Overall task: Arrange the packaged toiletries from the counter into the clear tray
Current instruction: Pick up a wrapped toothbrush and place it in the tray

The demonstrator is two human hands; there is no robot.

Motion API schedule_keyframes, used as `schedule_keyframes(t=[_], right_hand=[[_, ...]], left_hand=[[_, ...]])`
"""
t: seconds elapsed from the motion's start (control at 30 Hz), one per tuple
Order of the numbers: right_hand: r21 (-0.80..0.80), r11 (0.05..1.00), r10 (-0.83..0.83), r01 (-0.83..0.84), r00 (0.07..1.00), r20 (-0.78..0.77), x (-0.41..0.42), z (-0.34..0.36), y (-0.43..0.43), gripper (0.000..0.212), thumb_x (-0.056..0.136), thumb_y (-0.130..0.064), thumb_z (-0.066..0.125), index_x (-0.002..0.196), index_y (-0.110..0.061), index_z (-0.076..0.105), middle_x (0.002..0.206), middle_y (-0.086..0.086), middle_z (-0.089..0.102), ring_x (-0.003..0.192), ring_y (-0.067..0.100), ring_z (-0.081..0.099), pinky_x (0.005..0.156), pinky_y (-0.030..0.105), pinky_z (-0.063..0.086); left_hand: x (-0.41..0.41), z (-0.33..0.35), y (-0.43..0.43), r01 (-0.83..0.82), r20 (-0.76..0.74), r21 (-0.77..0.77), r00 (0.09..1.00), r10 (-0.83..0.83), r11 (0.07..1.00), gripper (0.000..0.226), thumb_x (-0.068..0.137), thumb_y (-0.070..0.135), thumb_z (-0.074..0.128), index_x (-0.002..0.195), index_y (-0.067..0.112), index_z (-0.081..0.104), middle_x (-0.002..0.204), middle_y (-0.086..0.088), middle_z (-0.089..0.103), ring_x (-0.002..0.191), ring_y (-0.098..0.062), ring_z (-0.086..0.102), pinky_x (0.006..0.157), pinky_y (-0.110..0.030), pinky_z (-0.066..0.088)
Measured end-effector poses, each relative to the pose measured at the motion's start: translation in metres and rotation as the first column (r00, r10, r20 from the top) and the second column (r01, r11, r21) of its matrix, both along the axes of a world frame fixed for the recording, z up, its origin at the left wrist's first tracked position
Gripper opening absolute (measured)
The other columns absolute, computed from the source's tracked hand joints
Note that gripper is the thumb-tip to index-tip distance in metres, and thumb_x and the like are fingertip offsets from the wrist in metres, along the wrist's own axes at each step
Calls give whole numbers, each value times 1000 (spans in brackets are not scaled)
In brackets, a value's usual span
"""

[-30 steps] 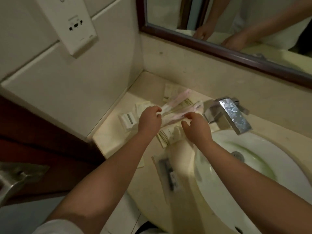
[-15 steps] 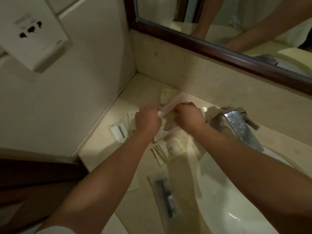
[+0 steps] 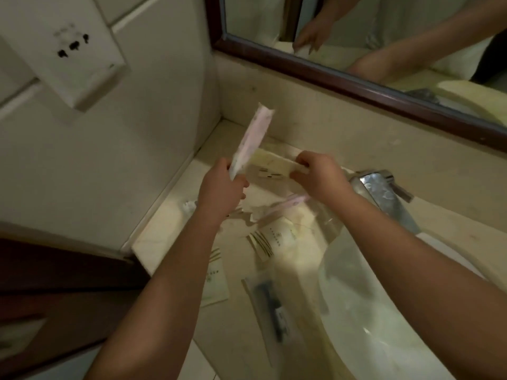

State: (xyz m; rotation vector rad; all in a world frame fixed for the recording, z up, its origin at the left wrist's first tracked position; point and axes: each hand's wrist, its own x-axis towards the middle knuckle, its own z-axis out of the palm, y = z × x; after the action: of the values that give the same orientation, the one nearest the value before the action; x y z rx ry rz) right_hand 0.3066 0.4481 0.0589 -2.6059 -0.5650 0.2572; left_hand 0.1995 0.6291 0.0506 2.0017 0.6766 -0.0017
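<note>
My left hand (image 3: 220,189) grips the lower end of a long pink toothbrush packet (image 3: 251,138) that points up and away toward the wall corner. My right hand (image 3: 319,175) pinches the right end of a cream flat packet (image 3: 270,167) held above the counter. Below the hands a second pink packet (image 3: 285,204) lies on a heap of cream sachets (image 3: 274,237). A clear sleeve with a dark item (image 3: 270,305) lies near the counter's front. Another cream sachet (image 3: 216,278) lies left of it. I cannot make out the clear tray for sure.
A chrome tap (image 3: 381,196) stands right of the hands over the white basin (image 3: 384,325). A dark-framed mirror (image 3: 356,83) runs along the back wall. A white wall socket (image 3: 71,48) sits upper left. The counter ends at the left wall (image 3: 123,160).
Both hands have come up off the pile. The left hand has lifted the pink packet upright toward the corner, and the right hand has drawn a cream packet out to the right.
</note>
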Motion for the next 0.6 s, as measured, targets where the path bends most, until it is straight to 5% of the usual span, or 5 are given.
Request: schedule_keyframes(t=[0.07, 0.2, 0.33, 0.6], right_hand=[[198, 968, -118, 156, 974, -193, -22, 22, -16, 12, 85, -27, 66, 85, -15, 66, 68, 0, 58, 58, 15, 52, 50, 26, 37], [515, 640, -159, 570, 754, -637, -72, 51, -67, 14, 82, -29, 66, 83, -17, 72, 67, 0, 63, 50, 10, 49, 52, 26, 34], [596, 438, -77, 673, 689, -721, -132, 73, -142, 9, 89, -20, 60, 88, -18, 69, 63, -2, 56, 52, 10, 40, 52, 25, 29], [583, 112, -240, 805, 591, -770, -278, 92, -324, 14, 94, -10, 56, 85, -15, 65, 65, -1, 64, 55, 7, 55, 52, 19, 46]], left_hand=[[-11, 13, -12, 31, 0, -15, 1000, -31, 999, 21, 92, 18, 49, 113, 17, 49, 91, 4, 71, 66, -12, 70, 50, -25, 45], [-34, 40, -55, 133, 27, -16, 991, -133, 991, 22, 89, 15, 53, 110, 18, 48, 95, 0, 69, 62, -10, 69, 47, -22, 47], [-64, 63, -118, 245, 92, -33, 966, -241, 969, 15, 86, 17, 57, 100, 21, 56, 84, 2, 70, 57, -11, 70, 58, -36, 56], [-145, 78, -293, 492, 131, -45, 866, -483, 869, 22, 83, 12, 60, 104, 18, 61, 83, -2, 72, 54, -10, 68, 36, -22, 44]])
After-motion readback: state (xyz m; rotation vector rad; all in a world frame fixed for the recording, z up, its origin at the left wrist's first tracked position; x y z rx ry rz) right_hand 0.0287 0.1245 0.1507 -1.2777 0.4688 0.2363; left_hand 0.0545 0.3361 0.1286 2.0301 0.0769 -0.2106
